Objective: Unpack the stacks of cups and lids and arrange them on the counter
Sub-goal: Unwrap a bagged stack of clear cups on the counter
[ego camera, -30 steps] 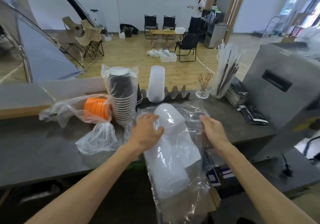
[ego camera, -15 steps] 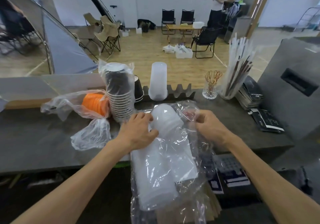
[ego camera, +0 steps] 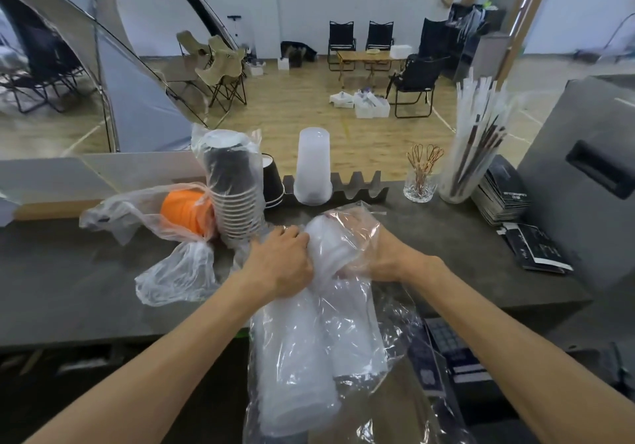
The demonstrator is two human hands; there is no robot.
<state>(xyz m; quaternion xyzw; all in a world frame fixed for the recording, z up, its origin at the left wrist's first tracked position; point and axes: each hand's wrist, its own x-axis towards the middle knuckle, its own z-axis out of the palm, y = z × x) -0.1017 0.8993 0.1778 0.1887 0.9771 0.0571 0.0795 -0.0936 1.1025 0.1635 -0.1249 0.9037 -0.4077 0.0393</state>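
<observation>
No text can be read. Pale marks are seen on the spines of the black booklets (ego camera: pixel 502 191) stacked at the right of the counter (ego camera: pixel 68 271) — too small to be made out. White print is also carried by the dark leaflets (ego camera: pixel 536 246) lying nearer — blurred beyond reading. No label is shown on any cup or bag.

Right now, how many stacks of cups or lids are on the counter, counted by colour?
Clear or frosted stacks: 3 (upright one, two in the bag)
Black cup stacks: 2 (bagged, bare)
Orange stacks: 1
Total: 6
</observation>
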